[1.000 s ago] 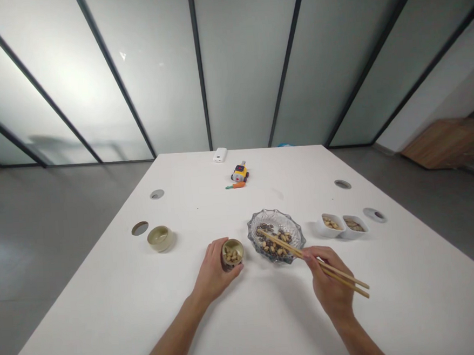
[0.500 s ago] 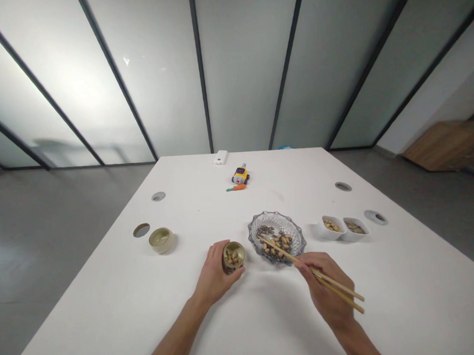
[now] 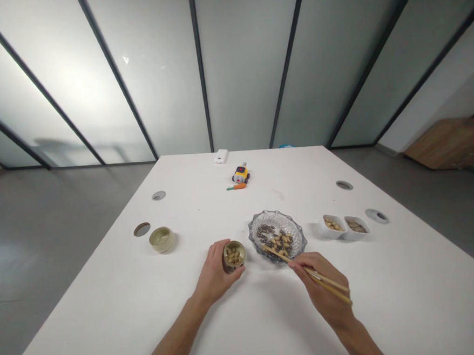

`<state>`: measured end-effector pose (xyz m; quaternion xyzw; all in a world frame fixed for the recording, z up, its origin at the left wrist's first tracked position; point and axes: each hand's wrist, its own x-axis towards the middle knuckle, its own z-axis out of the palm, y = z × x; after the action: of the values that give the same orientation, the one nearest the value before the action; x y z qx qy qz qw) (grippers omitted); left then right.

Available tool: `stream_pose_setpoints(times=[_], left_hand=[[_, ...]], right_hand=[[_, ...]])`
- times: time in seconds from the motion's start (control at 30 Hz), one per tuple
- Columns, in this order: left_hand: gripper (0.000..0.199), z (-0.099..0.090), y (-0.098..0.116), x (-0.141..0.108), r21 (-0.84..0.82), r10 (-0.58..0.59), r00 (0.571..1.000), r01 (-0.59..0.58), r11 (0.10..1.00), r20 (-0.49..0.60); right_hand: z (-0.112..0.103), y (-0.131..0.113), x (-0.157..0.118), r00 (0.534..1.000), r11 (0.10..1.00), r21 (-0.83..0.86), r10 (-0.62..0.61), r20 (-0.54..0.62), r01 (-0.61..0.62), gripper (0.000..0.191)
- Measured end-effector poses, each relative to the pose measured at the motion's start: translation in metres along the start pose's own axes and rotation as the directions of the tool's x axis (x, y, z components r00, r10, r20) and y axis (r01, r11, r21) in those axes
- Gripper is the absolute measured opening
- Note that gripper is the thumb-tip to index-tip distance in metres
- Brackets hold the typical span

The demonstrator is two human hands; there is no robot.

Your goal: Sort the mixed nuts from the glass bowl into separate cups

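Chopsticks (image 3: 281, 256) dipped into a glass bowl (image 3: 280, 219), with a small cup (image 3: 240, 247) held close by.
From where I stand, the left hand (image 3: 213, 271) has its fingers curved around the cup on the tabletop (image 3: 108, 316), with pale nuts inside; the right hand (image 3: 326, 287) has its fingers closed on the chopsticks, their tips at the bowl's near left side. I can't tell whether those tips pinch anything. Pale nuts (image 3: 284, 239) and dark beans (image 3: 265, 229) lie mixed in the bowl, so I'd say a level approach and a light, even squeeze across one piece's middle would suit; pressing hard could make a smooth shell skid. A steady cup, its mouth left unblocked by the thumb, should help too.
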<state>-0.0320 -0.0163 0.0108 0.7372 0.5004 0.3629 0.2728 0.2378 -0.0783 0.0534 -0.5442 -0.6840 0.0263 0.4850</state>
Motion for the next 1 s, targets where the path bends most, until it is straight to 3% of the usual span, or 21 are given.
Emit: stream_pose_setpoints(times=[0.1,0.4,1.0], left_hand=[[0.064,0.0,0.001,0.0,-0.001,-0.004,1.0,0.004,1.0,0.0],[0.063,0.001,-0.001,0.001,-0.015,-0.014,1.0,0.014,1.0,0.009],[0.062,0.001,-0.002,0.0,-0.023,-0.021,0.999,0.022,0.999,0.028]], right_hand=[[-0.004,-0.001,0.003,0.999,1.0,-0.022,0.01,-0.031,-0.011,0.023],[-0.004,0.003,0.0,0.998,0.998,0.031,0.058,0.017,-0.058,0.019],[0.001,0.01,0.003,1.0,0.998,0.064,0.012,0.01,-0.013,0.017]])
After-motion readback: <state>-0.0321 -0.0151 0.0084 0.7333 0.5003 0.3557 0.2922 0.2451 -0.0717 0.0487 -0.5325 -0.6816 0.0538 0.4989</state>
